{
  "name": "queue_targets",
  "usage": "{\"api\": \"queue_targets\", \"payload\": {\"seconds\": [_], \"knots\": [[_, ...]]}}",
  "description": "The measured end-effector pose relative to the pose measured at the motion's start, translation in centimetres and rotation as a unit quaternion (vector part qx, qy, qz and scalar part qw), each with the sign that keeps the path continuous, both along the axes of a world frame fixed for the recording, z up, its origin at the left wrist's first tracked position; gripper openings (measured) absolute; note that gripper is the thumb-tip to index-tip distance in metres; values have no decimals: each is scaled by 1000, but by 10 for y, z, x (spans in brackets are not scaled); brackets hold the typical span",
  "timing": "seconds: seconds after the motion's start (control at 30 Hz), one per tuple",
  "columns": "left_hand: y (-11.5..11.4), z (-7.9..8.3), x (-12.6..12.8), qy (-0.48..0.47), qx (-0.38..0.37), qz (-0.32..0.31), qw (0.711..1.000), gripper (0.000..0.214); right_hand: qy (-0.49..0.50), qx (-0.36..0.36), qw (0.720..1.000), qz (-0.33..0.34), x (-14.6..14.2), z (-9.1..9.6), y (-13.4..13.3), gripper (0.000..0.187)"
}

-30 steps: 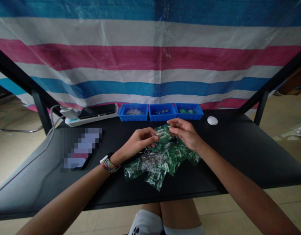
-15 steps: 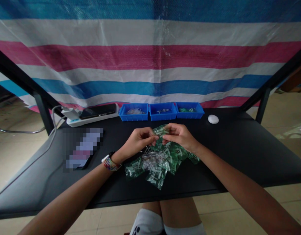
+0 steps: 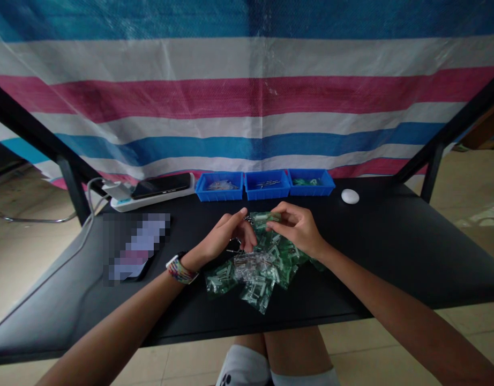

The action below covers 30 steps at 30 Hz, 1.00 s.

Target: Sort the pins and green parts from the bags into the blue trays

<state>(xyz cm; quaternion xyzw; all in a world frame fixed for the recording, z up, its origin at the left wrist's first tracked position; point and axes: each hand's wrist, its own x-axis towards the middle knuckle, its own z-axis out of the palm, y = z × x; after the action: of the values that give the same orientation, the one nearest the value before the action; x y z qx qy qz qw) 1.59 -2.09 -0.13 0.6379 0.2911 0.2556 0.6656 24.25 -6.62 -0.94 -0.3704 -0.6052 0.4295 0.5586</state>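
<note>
green packet between the hands, in the right one's grasp

Striped sheet behind; white mouse, apparently, at right.

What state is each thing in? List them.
Bare right hand: pinching a green plastic pouch.
Bare left hand: thumb and fingers parted.
Heaped green plastic pouches: sealing unclear.
Three blue rectangular plastic trays: open-topped, parts inside.
White blocky plug: in the white power strip.
Black flat phone: face up, screen dark.
</note>
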Motion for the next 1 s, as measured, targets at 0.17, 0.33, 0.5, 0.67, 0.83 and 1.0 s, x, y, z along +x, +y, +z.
{"api": "queue_targets", "payload": {"seconds": [0.17,0.33,0.5,0.67,0.83,1.0], "knots": [[-1,3,2,-22,-50,-14,998,57,-99,170,980,-21,1,2,-2,15],[0,1,2,-6,-21,8,1000,40,-116,160,979,-54,-1,1,-3,33],[2,0,2,-7,54,56,997,39,38,-28,999,-12,0,-2,-1,35],[0,-1,1,42,274,110,954,31,128,-186,969,96,1,-3,3,38],[-2,-7,-1,28,497,144,856,13,214,-311,910,172,1,-1,7,48],[0,-10,-3,15,557,130,820,32,205,-327,904,186,4,1,6,40]]}}
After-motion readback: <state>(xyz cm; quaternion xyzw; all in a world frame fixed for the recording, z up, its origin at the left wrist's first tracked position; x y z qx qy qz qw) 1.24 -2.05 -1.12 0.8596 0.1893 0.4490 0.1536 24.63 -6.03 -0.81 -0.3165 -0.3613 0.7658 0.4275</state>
